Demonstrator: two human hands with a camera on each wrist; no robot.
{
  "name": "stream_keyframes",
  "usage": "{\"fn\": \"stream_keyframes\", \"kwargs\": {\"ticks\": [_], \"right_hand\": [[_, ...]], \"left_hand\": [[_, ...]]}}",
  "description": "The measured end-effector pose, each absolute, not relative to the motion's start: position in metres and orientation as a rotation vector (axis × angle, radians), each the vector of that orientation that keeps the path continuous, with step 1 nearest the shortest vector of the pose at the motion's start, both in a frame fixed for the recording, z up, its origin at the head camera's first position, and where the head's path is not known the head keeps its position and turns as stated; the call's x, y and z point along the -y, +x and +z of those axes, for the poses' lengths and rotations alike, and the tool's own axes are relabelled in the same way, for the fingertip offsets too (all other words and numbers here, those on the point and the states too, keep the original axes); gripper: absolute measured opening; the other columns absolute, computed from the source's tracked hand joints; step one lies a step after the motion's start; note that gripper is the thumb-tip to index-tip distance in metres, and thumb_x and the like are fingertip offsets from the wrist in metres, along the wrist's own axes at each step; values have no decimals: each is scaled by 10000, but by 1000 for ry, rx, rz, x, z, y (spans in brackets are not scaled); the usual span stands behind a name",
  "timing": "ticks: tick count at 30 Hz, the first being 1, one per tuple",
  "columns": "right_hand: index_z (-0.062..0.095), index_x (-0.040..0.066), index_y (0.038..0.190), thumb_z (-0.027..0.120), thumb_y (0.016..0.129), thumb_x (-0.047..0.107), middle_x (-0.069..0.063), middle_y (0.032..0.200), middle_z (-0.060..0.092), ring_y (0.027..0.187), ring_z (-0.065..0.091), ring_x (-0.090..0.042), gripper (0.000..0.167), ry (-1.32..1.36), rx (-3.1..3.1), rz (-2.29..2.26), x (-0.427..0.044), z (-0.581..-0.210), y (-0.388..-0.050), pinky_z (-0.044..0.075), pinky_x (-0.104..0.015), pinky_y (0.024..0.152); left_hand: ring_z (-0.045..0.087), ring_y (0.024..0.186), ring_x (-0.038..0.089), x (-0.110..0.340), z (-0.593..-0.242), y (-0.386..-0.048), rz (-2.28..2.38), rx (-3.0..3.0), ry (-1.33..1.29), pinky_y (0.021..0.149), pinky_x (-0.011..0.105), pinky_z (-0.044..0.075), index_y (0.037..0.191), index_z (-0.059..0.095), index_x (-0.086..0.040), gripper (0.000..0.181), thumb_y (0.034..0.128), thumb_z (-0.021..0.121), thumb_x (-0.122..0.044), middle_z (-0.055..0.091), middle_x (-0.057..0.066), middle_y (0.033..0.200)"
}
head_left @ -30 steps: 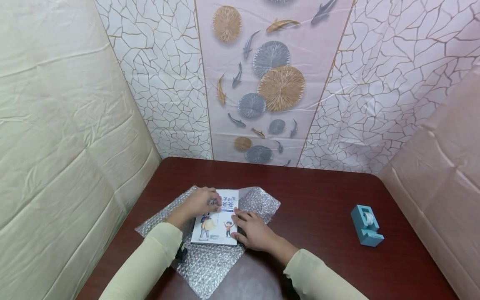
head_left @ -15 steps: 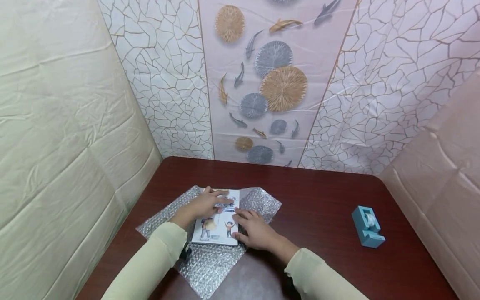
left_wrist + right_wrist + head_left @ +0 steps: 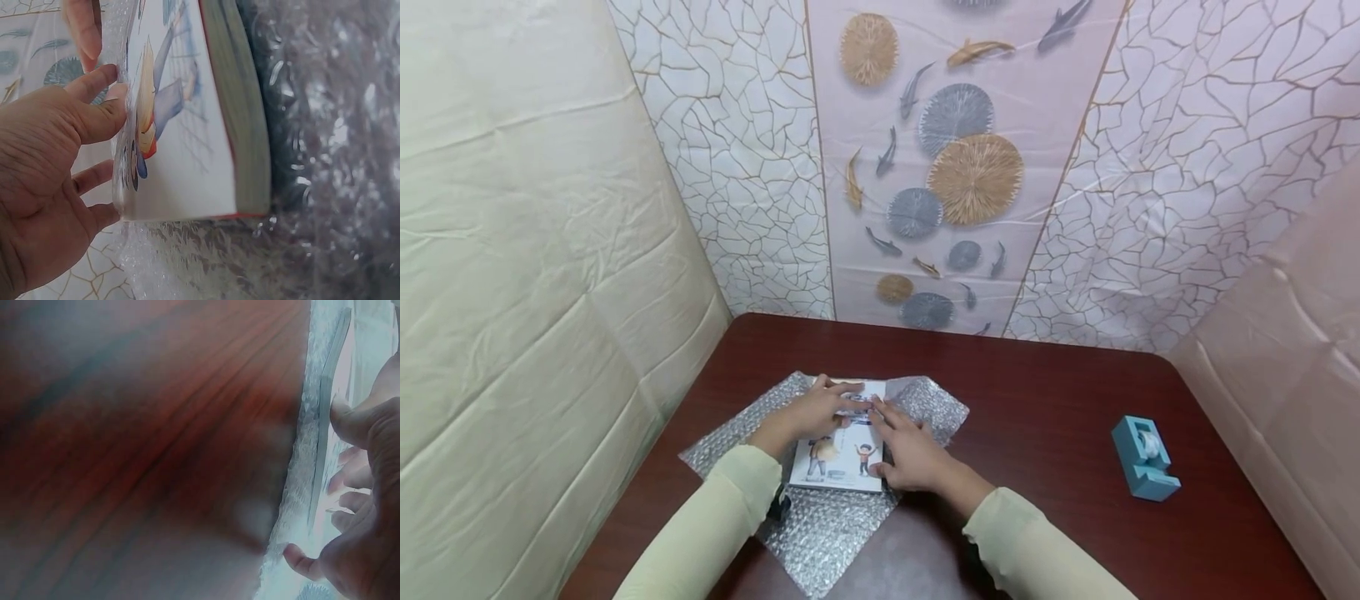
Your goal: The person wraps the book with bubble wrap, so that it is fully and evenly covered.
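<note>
The book (image 3: pixel 842 462) lies flat beneath both hands on a sheet of bubble wrap (image 3: pixel 823 537), which rests on the reddish-brown worktop (image 3: pixel 1037 408). The left hand (image 3: pixel 812 412) rests over its upper left part, fingers reaching across the cover; the right hand (image 3: pixel 917 457) lies along its right side, fingertips near those of the left and thumb toward the edge. Neither hand is clenched or grasping — the fingers are extended and lightly bent, resting on top.

The book is rectangular, its white cover printed with blue lettering and cartoon figures. The bubble wrap is silvery and crinkled, its corners sticking out to the left, the upper right and toward the person. Well apart on the right stands a blocky turquoise tape dispenser (image 3: pixel 1144 482) holding a clear roll (image 3: pixel 1150 443). A wall cloth (image 3: pixel 887 50) with fish and round leaf shapes hangs behind, and pale sleeves (image 3: pixel 715 508) cover the forearms.

The left wrist view adds the thick page edges (image 3: pixel 240 119), a red line along the cover's border and a clear, glossy film where the left fingertips touch. The right wrist view shows the book edge-on, with the right thumb (image 3: pixel 350 422) at its cover and dark streaks in the blurred worktop.
</note>
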State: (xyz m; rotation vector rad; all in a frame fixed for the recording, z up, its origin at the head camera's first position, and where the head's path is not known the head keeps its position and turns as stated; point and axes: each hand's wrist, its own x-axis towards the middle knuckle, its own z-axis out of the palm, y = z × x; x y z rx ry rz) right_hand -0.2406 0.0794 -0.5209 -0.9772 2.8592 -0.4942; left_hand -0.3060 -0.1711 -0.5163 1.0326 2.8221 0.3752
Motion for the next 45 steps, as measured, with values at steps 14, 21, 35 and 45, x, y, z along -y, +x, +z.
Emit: {"fn": "stream_keyframes", "kwargs": {"ticks": [14, 21, 35, 45], "right_hand": [[300, 106, 1752, 653, 1040, 632, -88, 1877, 143, 1729, 157, -422, 953, -1012, -2797, -438, -91, -531, -257, 284, -923, 1145], [317, 202, 1759, 660, 1045, 621, -90, 1875, 150, 1700, 240, -457, 896, -1034, -2775, -444, -93, -533, -257, 288, -925, 1137], [288, 312, 1766, 609, 1079, 612, -53, 1889, 84, 1723, 172, -434, 816, -1008, -2760, -363, -92, -531, -259, 284, -909, 1161], [274, 311, 1771, 541, 1095, 648, -36, 1888, 97, 1723, 175, -430, 801, -1028, -2764, -297, -92, -532, -260, 307, -900, 1158]], "left_hand": [[404, 1530, 462, 167, -510, -302, 341, -2802, 990, 1171, 666, 481, 1626, 570, -322, 509, 1137, 618, -189, 375, 55, 1806], [340, 1581, 509, 174, -522, -311, 474, -2726, 992, 1240, 747, 357, 1654, 517, -381, 566, 1134, 621, -184, 347, 48, 1820], [375, 1607, 478, 190, -567, -344, 586, -2695, 1163, 1280, 744, 256, 1653, 418, -556, 598, 1136, 620, -334, 284, -38, 1843], [332, 1607, 515, 186, -535, -314, 603, -2691, 1106, 1255, 754, 302, 1692, 461, -362, 543, 1167, 559, -263, 300, 90, 1835]]}}
